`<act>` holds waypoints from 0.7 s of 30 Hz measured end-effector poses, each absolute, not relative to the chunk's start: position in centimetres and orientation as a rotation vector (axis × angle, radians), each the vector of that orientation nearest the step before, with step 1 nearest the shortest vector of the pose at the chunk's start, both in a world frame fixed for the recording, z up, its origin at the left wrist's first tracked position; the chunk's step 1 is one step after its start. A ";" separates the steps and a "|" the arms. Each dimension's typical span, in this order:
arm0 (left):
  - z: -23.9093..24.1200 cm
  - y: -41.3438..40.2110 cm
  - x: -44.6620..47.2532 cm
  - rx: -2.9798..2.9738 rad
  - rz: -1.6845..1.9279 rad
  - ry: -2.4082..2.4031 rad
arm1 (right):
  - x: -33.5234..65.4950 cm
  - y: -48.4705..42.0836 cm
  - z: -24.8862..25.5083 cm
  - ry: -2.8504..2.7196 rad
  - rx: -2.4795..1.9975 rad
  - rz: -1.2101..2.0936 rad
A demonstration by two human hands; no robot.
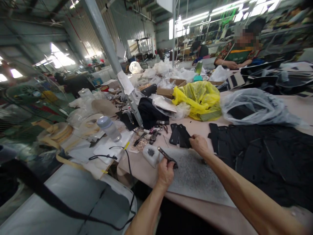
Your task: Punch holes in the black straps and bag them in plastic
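Table, long and cluttered. Black fabric pile lies right of grey mat. Black pieces stacked at the mat's far edge, right hand pinching them. Left hand fisted around metal tool, over the mat's left edge.

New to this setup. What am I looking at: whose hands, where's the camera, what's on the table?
No machine: one picture from a camera worn on a person's head, looking down at their bare hands. The left hand grips a slim metal tool over a grey mat. The right hand touches a stack of black pieces; its grip is unclear. Also on the beige table: a yellow bag, a clear bottle, black fabric. A co-worker sits far behind.
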State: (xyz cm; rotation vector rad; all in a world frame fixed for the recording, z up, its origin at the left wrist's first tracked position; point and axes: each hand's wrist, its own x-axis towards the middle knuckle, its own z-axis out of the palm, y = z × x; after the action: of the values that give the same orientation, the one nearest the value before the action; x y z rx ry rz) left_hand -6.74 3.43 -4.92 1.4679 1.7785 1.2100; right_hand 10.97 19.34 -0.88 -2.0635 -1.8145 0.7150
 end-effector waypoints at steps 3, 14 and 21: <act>-4.8 3.5 -6.8 1.453 1.215 1.761 | 11.2 15.9 -0.2 -1.764 -1.986 0.780; -4.3 3.0 -7.8 1.237 1.366 1.730 | 8.0 2.7 -3.1 -1.810 -1.928 0.878; -2.8 3.1 -9.1 1.363 1.337 1.679 | 6.3 2.6 -2.4 -2.250 -1.849 0.569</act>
State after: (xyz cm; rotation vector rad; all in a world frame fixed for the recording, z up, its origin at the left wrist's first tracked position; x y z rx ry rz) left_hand -9.07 3.13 -2.84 1.3626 1.6785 1.3374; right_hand 6.34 2.60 -2.36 -1.8492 -2.2503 0.5690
